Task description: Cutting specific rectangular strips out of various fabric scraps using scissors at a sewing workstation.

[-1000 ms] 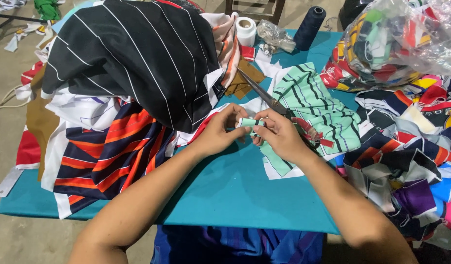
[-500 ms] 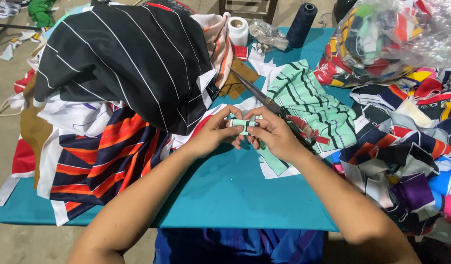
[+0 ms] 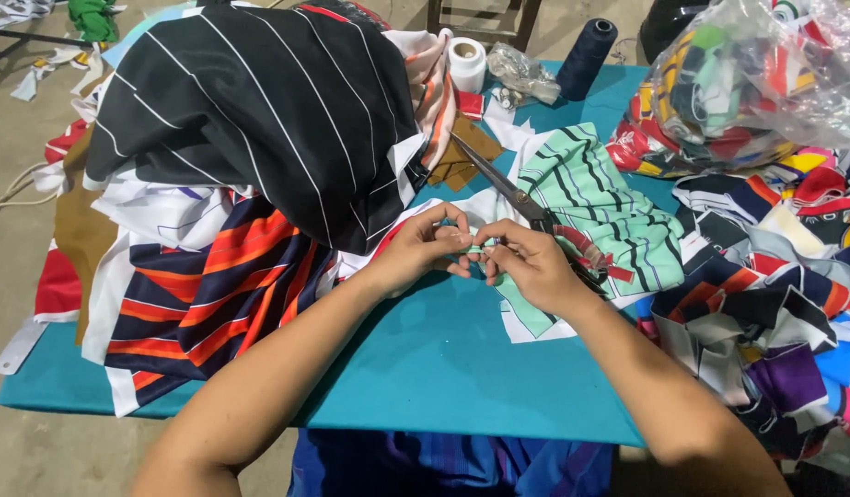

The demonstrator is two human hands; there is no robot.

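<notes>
My left hand [image 3: 423,245] and my right hand [image 3: 526,263] meet over the teal table [image 3: 425,368], both pinching one small mint-green fabric piece [image 3: 477,248] between their fingertips. Under my right hand lies a mint and white cut piece [image 3: 528,315]. Just behind my right hand rest large scissors [image 3: 517,198] with red-wrapped handles, lying on a mint-green striped fabric [image 3: 595,198]. A big heap topped by black cloth with thin white stripes [image 3: 259,110] rises to the left of my left hand.
Navy and orange striped fabric [image 3: 213,294] hangs over the table's left front. A heap of mixed colourful scraps [image 3: 774,304] fills the right side, with a clear plastic bag of scraps [image 3: 756,83] behind it. A dark thread cone [image 3: 586,55] and a white roll [image 3: 466,63] stand at the back.
Both hands have stayed together at the same spot, fingers working the small mint piece. The camera view has shifted slightly; nothing on the table has moved.
</notes>
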